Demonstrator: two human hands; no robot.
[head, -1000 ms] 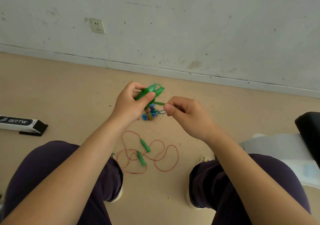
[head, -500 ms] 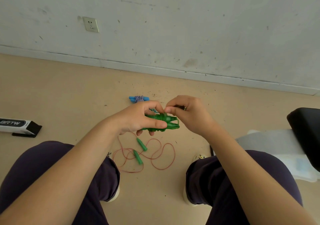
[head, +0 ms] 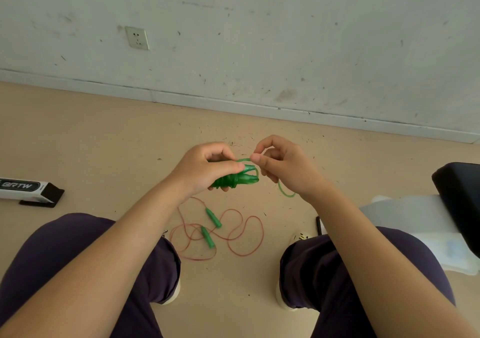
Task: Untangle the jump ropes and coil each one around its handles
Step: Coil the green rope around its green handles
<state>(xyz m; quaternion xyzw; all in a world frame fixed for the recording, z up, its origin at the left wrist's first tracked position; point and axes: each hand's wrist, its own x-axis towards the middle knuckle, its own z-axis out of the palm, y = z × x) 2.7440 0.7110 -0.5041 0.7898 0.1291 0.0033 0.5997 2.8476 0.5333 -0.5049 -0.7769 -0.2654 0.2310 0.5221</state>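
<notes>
scuffed white wall (head: 259,39) and a tan floor (head: 104,143) littered with small dark specks are what the seated person faces, knees apart, working over the gap between them. the left hand (head: 205,166) is curled round a pair of green handles (head: 241,178), thumb pressed along the top, so the two stay side by side as a core to wind on; green cord (head: 228,180) is already bunched in turns around their middle. the right hand (head: 283,166) pinches the free end of that cord between thumb and forefinger just above the handle tips, the other fingers loosely bent, and a short tail (head: 284,192) hangs in a curve below the hand. holding it that high and close looks meant to keep the loop taut while the end is tucked or taken round once more, so i'd judge this rope nearly finished. on the floor between the feet lies the red rope (head: 245,233), slack in open loops with its two green handles (head: 210,230) crossing it, not yet coiled. off to the left sits a white and black box (head: 28,188); a wall socket (head: 137,38) is above it, and a dark seat edge (head: 459,202) over pale plastic is at the right.
</notes>
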